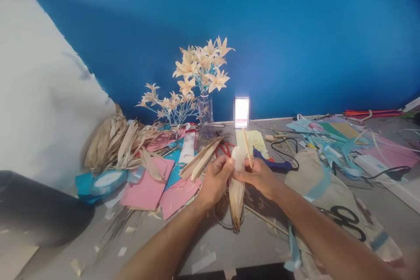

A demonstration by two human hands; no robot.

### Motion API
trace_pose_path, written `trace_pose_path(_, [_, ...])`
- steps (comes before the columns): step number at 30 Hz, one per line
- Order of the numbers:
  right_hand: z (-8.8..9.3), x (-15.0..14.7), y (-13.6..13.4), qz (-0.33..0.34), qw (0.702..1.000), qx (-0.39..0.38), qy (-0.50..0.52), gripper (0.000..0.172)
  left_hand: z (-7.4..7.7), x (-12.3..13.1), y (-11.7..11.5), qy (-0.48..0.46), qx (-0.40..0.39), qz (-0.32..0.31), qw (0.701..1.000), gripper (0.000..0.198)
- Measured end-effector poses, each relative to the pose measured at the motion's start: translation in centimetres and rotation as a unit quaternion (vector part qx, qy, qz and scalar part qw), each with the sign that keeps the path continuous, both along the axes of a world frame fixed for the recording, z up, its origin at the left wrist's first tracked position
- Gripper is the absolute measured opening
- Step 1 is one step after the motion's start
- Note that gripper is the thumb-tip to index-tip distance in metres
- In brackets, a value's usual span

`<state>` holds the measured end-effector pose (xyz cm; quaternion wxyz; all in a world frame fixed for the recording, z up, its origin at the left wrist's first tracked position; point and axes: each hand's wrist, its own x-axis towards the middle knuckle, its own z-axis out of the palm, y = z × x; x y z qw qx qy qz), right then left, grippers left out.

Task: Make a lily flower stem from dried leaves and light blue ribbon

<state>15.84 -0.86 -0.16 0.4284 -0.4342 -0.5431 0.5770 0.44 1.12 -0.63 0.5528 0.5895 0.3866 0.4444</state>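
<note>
A pale dried corn husk (236,201) is held upright in front of me, its darker, narrow end pointing down. My left hand (215,179) pinches its left edge between thumb and fingers. From the other side, my right hand (259,178) grips the husk near the same height. A thin orange-tan stick (246,146) rises from the right hand's fingers; I cannot make out its kind. Just behind the right hand lies a dark blue glue gun (274,162). Beyond the left hand are loose husk strips (203,157) and a red-handled tool (224,148), partly hidden.
Husk flowers (203,68) stand in a clear vase (205,113) by the blue wall. Bundled husks (106,140), pink paper (149,183) and a ribbon roll (108,181) lie left. Right are a cloth (305,175), black-handled scissors (348,221) and blue ribbons (341,153). A dark cylinder (42,210) is nearer left.
</note>
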Motion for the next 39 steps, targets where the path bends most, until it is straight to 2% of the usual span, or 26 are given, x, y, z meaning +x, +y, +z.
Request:
trace_pose_path(3, [0.1, -0.2, -0.1, 0.009, 1.000, 0.003, 0.008, 0.032, -0.8, 0.5, 0.1, -0.036, -0.038, 0.017, 0.998, 0.046])
trace_pose_path(6, [-0.4, -0.2, 0.2, 0.011, 0.999, -0.013, 0.027, 0.034, -1.6, 0.9, 0.3, -0.121, -0.100, 0.000, 0.988, 0.046])
trace_pose_path(8, [-0.8, -0.1, 0.4, 0.000, 0.999, -0.026, 0.023, 0.035, -1.6, 0.8, 0.3, -0.143, -0.133, -0.013, 0.981, 0.047])
trace_pose_path(13, [-1.5, 0.4, 1.1, -0.061, 0.996, -0.047, 0.037, 0.036, -0.6, -0.2, 0.6, -0.064, -0.143, -0.068, 0.985, 0.043])
trace_pose_path(16, [-1.4, 0.8, 1.4, -0.086, 0.993, -0.057, 0.055, 0.039, -0.4, -0.2, 0.7, -0.049, -0.140, -0.077, 0.986, 0.041])
trace_pose_path(20, [-1.6, 0.6, 1.3, -0.103, 0.991, -0.042, 0.075, 0.043, -0.6, 0.2, 0.6, -0.062, -0.090, -0.026, 0.994, 0.038])
trace_pose_path(22, [-1.8, 0.2, 1.2, -0.078, 0.995, -0.027, 0.061, 0.046, -0.7, 0.3, 0.5, -0.053, -0.054, 0.023, 0.997, 0.036])
trace_pose_path(24, [-1.8, -0.1, 1.0, -0.051, 0.998, -0.012, 0.035, 0.043, -0.8, 0.2, 0.4, -0.054, -0.046, 0.038, 0.997, 0.036])
trace_pose_path(31, [-1.5, 0.3, 1.2, -0.105, 0.994, 0.010, -0.001, 0.034, -1.6, 0.0, 0.8, -0.007, -0.076, -0.076, 0.994, 0.035])
trace_pose_path(36, [-0.7, 0.4, 0.9, -0.021, 0.997, -0.025, 0.075, 0.034, -1.5, -0.1, 1.3, -0.108, -0.132, -0.140, 0.975, 0.039])
trace_pose_path(39, [-0.4, 0.3, 0.7, 0.003, 0.995, -0.019, 0.099, 0.035, -1.2, -0.4, 1.4, -0.104, -0.131, -0.158, 0.973, 0.038])
